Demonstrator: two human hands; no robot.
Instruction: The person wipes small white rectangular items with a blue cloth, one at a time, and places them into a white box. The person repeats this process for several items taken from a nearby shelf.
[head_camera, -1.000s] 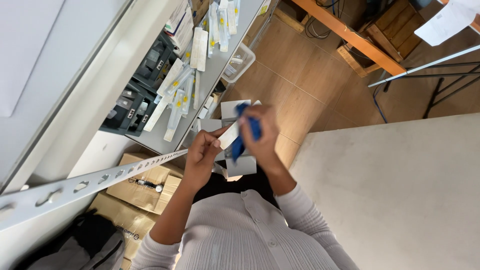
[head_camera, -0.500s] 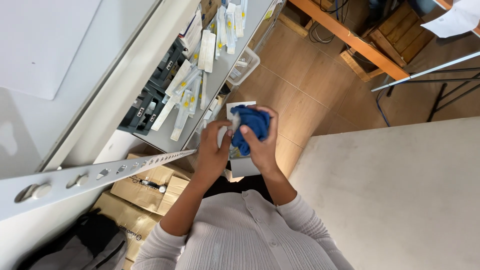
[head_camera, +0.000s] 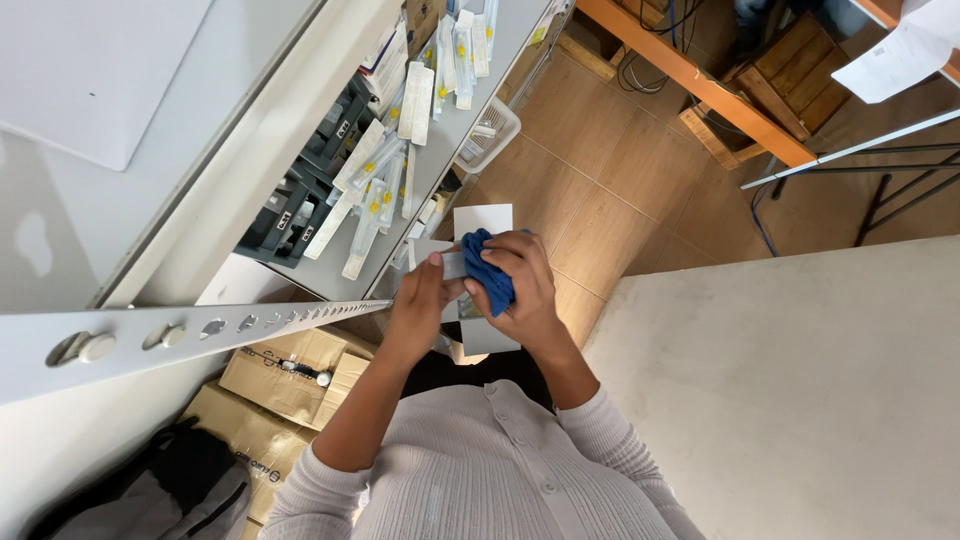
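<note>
My left hand (head_camera: 418, 300) grips a small flat grey piece (head_camera: 452, 264) in front of my chest. My right hand (head_camera: 522, 285) presses a bunched blue cloth (head_camera: 488, 268) against that piece. Both hands are held together above the wooden floor, beside the grey shelf. The far end of the grey piece is hidden under the cloth and my fingers. A white card-like sheet (head_camera: 482, 219) shows just beyond the hands.
A grey shelf (head_camera: 430, 165) at left holds several long white packaged strips and black bins (head_camera: 300, 205). A perforated white metal rail (head_camera: 200, 330) crosses at left. Cardboard boxes (head_camera: 290, 370) and a dark bag (head_camera: 180, 480) lie below. A pale tabletop (head_camera: 800, 400) fills the right.
The blue cloth has shifted over the grey piece as my right hand rubs it. Both hands stay together. The camera has tilted slightly.
</note>
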